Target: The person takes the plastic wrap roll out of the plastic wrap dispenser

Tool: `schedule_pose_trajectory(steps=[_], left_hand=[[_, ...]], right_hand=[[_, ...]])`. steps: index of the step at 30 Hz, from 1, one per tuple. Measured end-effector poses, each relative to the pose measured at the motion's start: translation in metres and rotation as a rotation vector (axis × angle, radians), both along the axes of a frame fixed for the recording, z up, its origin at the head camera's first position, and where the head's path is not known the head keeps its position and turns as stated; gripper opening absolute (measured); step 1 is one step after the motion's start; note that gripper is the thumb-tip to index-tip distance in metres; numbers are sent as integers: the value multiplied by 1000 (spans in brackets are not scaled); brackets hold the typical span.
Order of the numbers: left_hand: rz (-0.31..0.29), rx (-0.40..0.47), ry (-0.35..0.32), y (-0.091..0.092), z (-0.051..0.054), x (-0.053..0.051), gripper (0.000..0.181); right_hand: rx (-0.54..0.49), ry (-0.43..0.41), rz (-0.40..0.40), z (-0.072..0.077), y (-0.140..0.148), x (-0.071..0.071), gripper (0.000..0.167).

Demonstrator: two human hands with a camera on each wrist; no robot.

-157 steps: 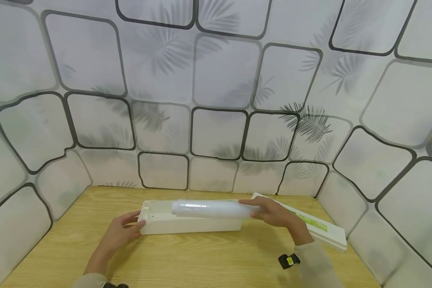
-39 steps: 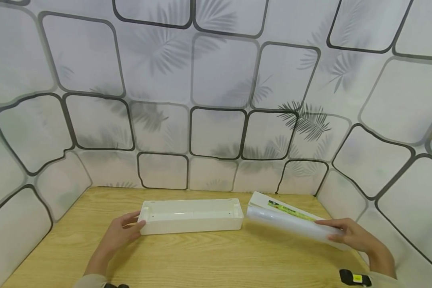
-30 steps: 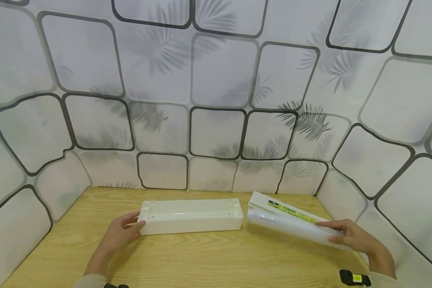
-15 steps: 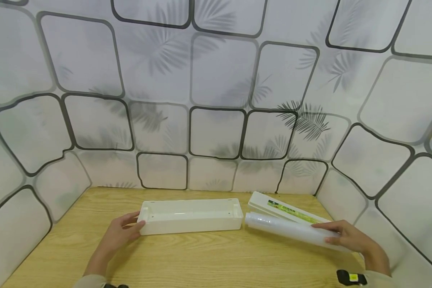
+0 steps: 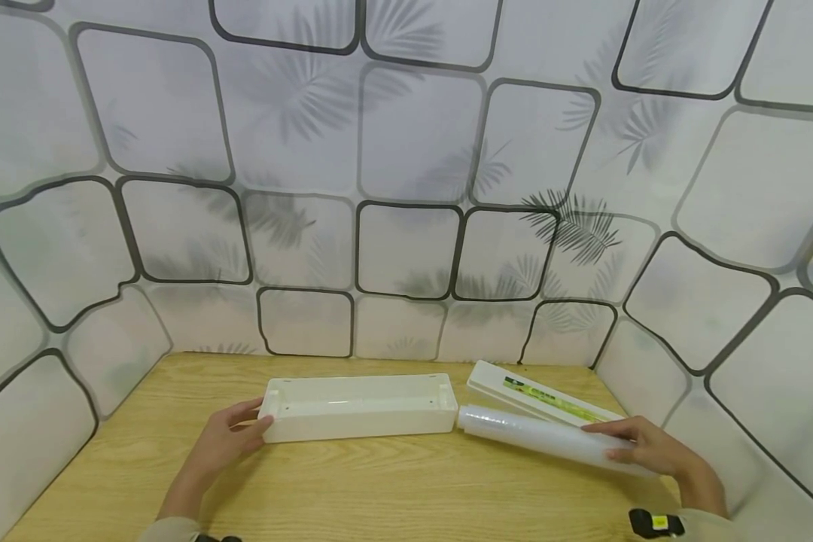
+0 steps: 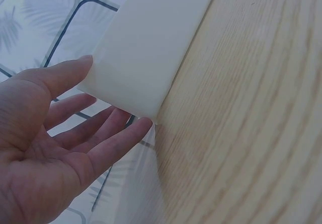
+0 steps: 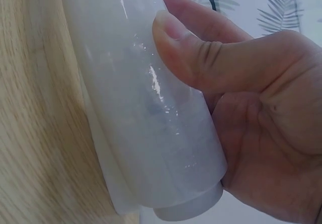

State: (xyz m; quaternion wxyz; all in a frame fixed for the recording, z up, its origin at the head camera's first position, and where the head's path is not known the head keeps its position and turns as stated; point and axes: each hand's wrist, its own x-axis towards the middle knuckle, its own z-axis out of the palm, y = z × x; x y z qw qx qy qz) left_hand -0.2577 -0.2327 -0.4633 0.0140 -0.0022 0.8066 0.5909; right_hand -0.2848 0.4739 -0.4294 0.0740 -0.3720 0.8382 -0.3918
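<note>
A long white plastic box (image 5: 362,427) lies open-topped on the table, with no roll inside. My left hand (image 5: 229,438) holds its left end, the thumb on the front corner; in the left wrist view the fingers bend around the end wall of the box (image 6: 146,48). To the right, my right hand (image 5: 653,452) grips the near end of a roll of cling film (image 5: 528,434). In the right wrist view the thumb presses on the shiny film roll (image 7: 136,98), and its core sticks out at the end. The roll's far end is close to the box's right end.
Behind the roll lies a long white lid (image 5: 493,378) with a green and yellow label (image 5: 552,399), slanted on the wooden table (image 5: 379,489). Patterned fabric walls (image 5: 406,248) enclose the table at the back and sides.
Since the oldest frame, the roll has come out of the box and swung right beside the lid. Over the last second it has shifted slightly left and nearer me. My left hand has stayed put.
</note>
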Motion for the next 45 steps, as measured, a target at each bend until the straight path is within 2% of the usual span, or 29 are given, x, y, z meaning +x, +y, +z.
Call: schedule_pose_trajectory(steps=[15,22,31,36,42,45], left_hand=[[7,-5,8,0,-1,0,64],[7,-8,11,0,-1,0,64],[3,-4,-1,0,-2,2,64],[5,-12,-1,1,1,1,64],[8,-13,1,1,0,0,64],[14,-11,4,0,-1,0,64]], right_hand=[[-11,-88,6,-2,-3,-2,39],[8,-69,45,0,-2,-2,43],[-16,-172,134,-5,1,-2,48],[-15,-216,127,-3,2,-3,48],[0,-218,132,-2,1,-4,47],[-13,-270,137,-2,0,-4,46]])
